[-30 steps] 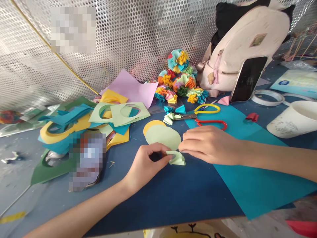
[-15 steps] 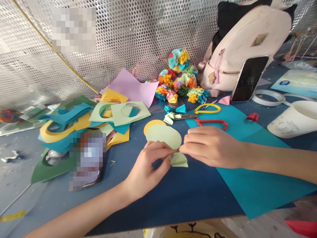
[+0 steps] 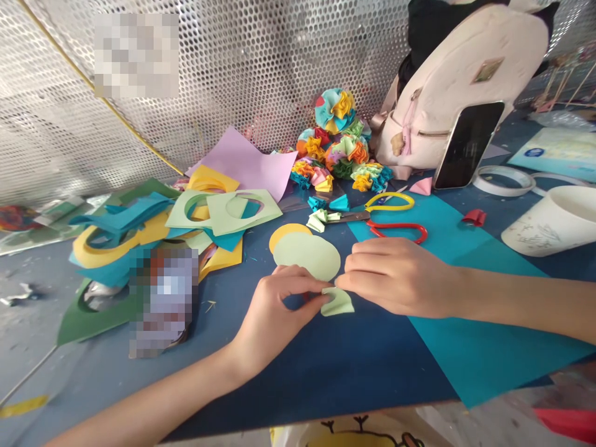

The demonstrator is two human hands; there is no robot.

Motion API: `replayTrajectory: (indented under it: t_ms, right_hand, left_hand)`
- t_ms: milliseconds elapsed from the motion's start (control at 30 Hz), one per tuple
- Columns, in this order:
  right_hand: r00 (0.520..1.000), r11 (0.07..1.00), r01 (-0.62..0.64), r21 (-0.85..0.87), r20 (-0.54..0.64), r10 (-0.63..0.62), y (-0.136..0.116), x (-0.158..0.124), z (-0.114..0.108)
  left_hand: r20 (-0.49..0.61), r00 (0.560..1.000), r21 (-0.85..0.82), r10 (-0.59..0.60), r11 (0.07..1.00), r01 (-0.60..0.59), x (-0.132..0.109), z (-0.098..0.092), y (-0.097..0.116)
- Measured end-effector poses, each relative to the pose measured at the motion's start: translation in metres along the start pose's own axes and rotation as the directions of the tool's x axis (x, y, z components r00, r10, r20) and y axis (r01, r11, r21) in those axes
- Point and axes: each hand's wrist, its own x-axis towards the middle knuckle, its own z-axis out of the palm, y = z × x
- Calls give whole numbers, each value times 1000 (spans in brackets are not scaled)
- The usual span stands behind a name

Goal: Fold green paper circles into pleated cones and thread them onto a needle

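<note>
My left hand [image 3: 279,316] pinches the left end of a small folded light green paper piece [image 3: 339,302] between thumb and fingers. Closed and palm down, my right hand [image 3: 400,276] has its fingertips at the upper edge of the same piece. Just behind the hands, a light green paper disc [image 3: 310,253] overlaps a yellow disc [image 3: 286,233]. Folded light green pieces [image 3: 317,220] lie by the blades of scissors with a yellow and a red handle [image 3: 403,233]. Two small blue folded pieces [image 3: 339,203] sit behind them.
Paper offcuts [image 3: 125,217] with round holes pile up at the left. Colourful paper balls [image 3: 335,112] are stacked at the back. A backpack [image 3: 465,81], a leaning phone [image 3: 468,146], tape rolls [image 3: 503,181] and a white cup [image 3: 544,226] stand at the right. Blue sheets [image 3: 465,298] lie under my right forearm.
My left thumb and fingers have closed nearer together on the green piece, which has turned slightly. My right hand has barely moved.
</note>
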Motion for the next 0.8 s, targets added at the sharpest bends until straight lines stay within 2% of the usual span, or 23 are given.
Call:
replayTrajectory:
  t_ms: [100,267,467,567,700,800]
  right_hand:
    - [1000,1000,-4,6,1,4,1,0,0]
    - [1000,1000,-18,23,20,18,2,-1,1]
    - [1000,1000,-2,13,12,2,-1,-3,2]
    - [1000,1000,13,-14,3,-13,-2,-3,2]
    - [1000,998,27,-54,-2,-27,-5,-3,2]
    - [999,994,54,-96,-6,-54,-8,-2,1]
  left_hand:
    - [-27,1000,10,14,1000,-13,2,-2,0]
    - [59,995,50,78,995,-81,3,-5,5]
    - [72,990,83,117,989,-123,3,-5,8]
    - [68,995,32,71,997,-74,3,-3,7]
    - [66,996,-72,-54,996,58,3,-1,4]
    - [55,989,-69,-135,988,139,3,0,3]
